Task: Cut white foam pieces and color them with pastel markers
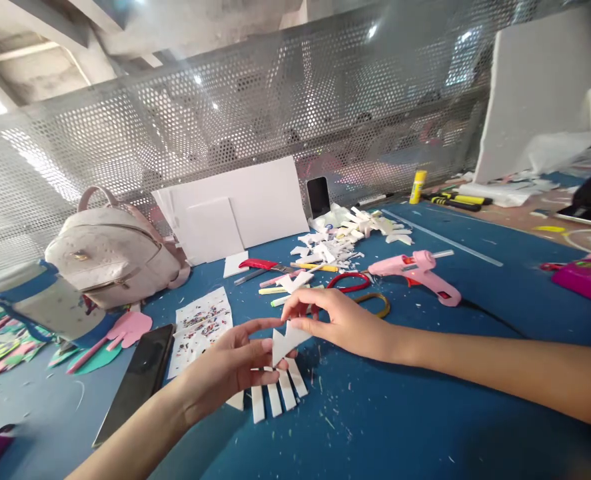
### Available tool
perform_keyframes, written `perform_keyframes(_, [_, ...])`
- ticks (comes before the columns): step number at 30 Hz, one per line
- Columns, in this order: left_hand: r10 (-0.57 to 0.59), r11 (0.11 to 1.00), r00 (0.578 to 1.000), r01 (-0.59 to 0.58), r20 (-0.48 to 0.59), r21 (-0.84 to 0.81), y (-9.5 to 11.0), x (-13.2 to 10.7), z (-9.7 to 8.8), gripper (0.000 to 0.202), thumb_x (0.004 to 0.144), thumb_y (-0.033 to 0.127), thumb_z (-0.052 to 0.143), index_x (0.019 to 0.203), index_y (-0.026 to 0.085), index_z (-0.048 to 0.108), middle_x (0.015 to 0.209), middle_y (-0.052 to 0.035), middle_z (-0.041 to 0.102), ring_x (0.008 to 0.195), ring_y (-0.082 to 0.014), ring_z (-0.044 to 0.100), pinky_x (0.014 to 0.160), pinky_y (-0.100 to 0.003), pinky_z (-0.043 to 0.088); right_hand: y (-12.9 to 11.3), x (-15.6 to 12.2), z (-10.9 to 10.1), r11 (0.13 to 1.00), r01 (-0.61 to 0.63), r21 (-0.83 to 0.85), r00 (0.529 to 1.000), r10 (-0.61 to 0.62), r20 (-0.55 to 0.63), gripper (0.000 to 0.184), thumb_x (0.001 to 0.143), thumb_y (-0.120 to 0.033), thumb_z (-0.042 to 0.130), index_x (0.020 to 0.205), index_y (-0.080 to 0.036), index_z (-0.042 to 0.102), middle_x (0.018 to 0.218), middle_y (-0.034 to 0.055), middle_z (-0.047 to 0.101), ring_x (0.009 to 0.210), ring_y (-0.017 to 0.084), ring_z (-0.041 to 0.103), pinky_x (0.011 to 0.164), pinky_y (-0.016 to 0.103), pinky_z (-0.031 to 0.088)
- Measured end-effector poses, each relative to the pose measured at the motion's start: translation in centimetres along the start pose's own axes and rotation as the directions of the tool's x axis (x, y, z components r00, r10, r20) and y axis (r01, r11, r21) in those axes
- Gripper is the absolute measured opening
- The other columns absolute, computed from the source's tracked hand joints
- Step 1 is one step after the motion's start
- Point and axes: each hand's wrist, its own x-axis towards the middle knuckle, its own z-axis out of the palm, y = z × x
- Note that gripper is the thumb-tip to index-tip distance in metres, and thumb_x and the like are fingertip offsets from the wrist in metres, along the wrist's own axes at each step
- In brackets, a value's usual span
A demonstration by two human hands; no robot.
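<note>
Between my two hands is a small white foam piece (286,341) with a V-shaped notch in its upper edge. My left hand (242,357) pinches its left side between thumb and fingers. Thumb and fingertips of my right hand (332,320) close on its upper right part. Just below, several white foam strips (274,399) lie side by side on the blue table, their far ends partly hidden by my left hand. Beyond my right hand lie scissors with a red handle (348,283) and an olive-coloured handle loop (379,305).
A pink glue gun (418,270) lies to the right, its black cord trailing. Foam scraps (332,240), a red cutter (265,265) and pens are ahead. At left are a black phone (138,380), a speckled sheet (200,327), a cup (50,303) and a backpack (112,247).
</note>
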Motion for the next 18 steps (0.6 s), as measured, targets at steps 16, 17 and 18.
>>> perform_keyframes(16, [0.52,0.603,0.852,-0.317,-0.059,0.732,-3.3,-1.6,-3.2,0.04,0.099,0.04,0.05,0.138,0.032,0.043,0.124,-0.0069,0.063,0.112,-0.0222,0.06,0.103,-0.037,0.042,2.9,-1.7,-1.4,0.93,-0.346,-0.121,0.895,0.366,0.255,0.048,0.089,-0.03,0.06,0.134,-0.023,0.046,0.088,0.0014,0.067,0.073,0.015,0.062,0.061,0.023,0.047])
perform_keyframes(17, [0.555,0.517,0.831,-0.313,-0.033,0.797,-4.0,-2.0,-3.4,0.044,0.098,0.04,0.052,0.14,0.034,0.041,0.125,-0.0065,0.063,0.115,-0.0239,0.06,0.103,-0.038,0.042,2.9,-2.1,-1.1,0.929,-0.335,-0.157,0.905,0.363,0.222,0.053,0.087,-0.028,0.06,0.137,-0.025,0.044,0.085,0.0001,0.066,0.07,0.015,0.062,0.06,0.023,0.046])
perform_keyframes(18, [0.592,0.452,0.805,-0.296,-0.035,0.841,-4.6,-2.3,-3.5,0.05,0.096,0.041,0.055,0.142,0.035,0.039,0.129,-0.0065,0.062,0.12,-0.0262,0.057,0.107,-0.04,0.04,2.9,-2.5,-0.9,0.926,-0.315,-0.208,0.919,0.352,0.177,0.055,0.087,-0.025,0.059,0.14,-0.026,0.043,0.086,-0.0002,0.066,0.07,0.015,0.062,0.061,0.025,0.046])
